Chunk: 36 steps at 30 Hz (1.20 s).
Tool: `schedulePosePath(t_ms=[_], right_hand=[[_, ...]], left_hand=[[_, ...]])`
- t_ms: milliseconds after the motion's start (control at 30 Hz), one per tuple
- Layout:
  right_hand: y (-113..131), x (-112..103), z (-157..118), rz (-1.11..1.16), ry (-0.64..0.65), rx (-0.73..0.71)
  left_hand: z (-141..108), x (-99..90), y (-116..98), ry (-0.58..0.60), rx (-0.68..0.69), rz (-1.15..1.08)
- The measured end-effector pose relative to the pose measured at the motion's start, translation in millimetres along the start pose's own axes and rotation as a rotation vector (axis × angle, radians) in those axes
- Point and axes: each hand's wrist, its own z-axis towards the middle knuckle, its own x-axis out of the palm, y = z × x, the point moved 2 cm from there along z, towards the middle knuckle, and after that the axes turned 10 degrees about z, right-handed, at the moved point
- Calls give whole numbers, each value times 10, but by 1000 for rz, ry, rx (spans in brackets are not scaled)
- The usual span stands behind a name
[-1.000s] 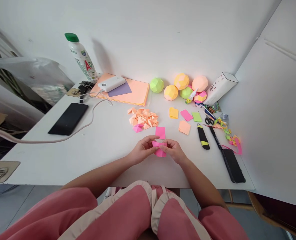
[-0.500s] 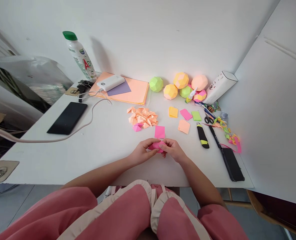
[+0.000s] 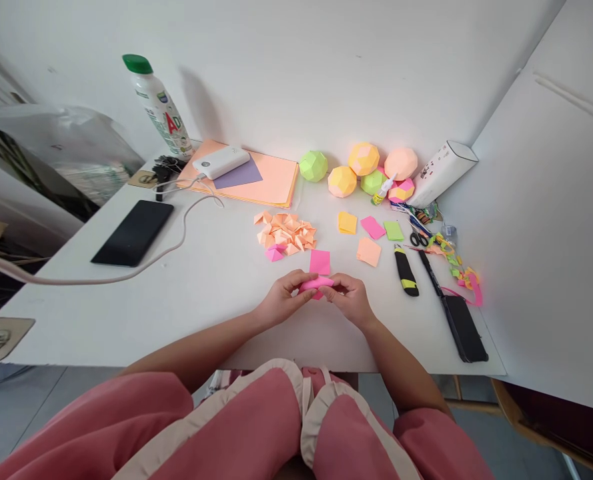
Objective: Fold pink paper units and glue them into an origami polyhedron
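Note:
A small folded pink paper is pinched between my left hand and my right hand, near the front of the table. Thumbs and fingers of both hands press on its two ends. Just beyond it lies a flat pink square sheet. To the left of that sheet sits a pile of folded peach paper pieces, with one folded pink piece at its front edge. Stacks of orange, pink, green and peach squares lie to the right.
Faceted paper balls and a glue bottle stand along the wall. A cutter, scissors and a black case lie right. Left are a phone, a power bank with cable and a bottle.
The pink paper has been turned in my fingers and now shows a narrow, level folded shape. Both hands have shifted slightly, and my right fingers have drawn in from below the paper.

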Motion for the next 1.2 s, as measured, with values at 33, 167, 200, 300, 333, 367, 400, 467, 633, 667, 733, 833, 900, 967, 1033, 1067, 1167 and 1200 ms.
schedulePosePath(t_ms=[33, 167, 200, 300, 333, 367, 400, 467, 633, 667, 733, 833, 900, 967, 1033, 1067, 1167, 1200], right_hand=[[6, 3, 0, -18, 0, -13], [12, 5, 2, -55, 4, -33], [11, 4, 2, -57, 3, -37], [12, -4, 1, -69, -6, -72], [12, -6, 1, -80, -12, -91], [13, -8, 0, -95, -19, -114], [14, -9, -1, -112, -25, -139], [21, -6, -3, -145, -33, -190], [60, 15, -14, -165, -47, -277], [66, 17, -16, -163, -53, -281], [66, 14, -19, -152, -62, -265], [37, -7, -18, -76, -69, -180], [7, -34, -12, -6, -90, -106], [-18, -56, -4, 50, -91, -51], [-36, -63, 7, 87, -46, -18], [-41, -63, 12, 103, -23, -10], [-46, -55, 22, 151, 4, 8], [-43, -50, 23, 169, 7, 13]], left_hand=[[2, -3, -5, 0, 0, 9], [10, 6, -11, 43, -59, -136], [12, 14, -11, 68, -92, -202], [13, 30, -14, 117, -197, -349], [13, 32, -15, 115, -222, -367], [12, 32, -16, 106, -238, -375], [12, 32, -16, 97, -246, -375], [9, 32, -15, 79, -237, -358], [1, 19, -35, 56, -97, -170], [-1, 15, -42, 61, -73, -115], [-3, 7, -58, 72, -42, -35], [-5, -1, -75, 87, -8, 13], [-8, -4, -82, 93, 7, 47], [-12, -6, -89, 107, 24, 83], [-17, -7, -99, 121, 43, 113], [-19, -9, -104, 124, 53, 122], [-22, -9, -119, 136, 89, 113], [-22, -6, -124, 147, 103, 105]])
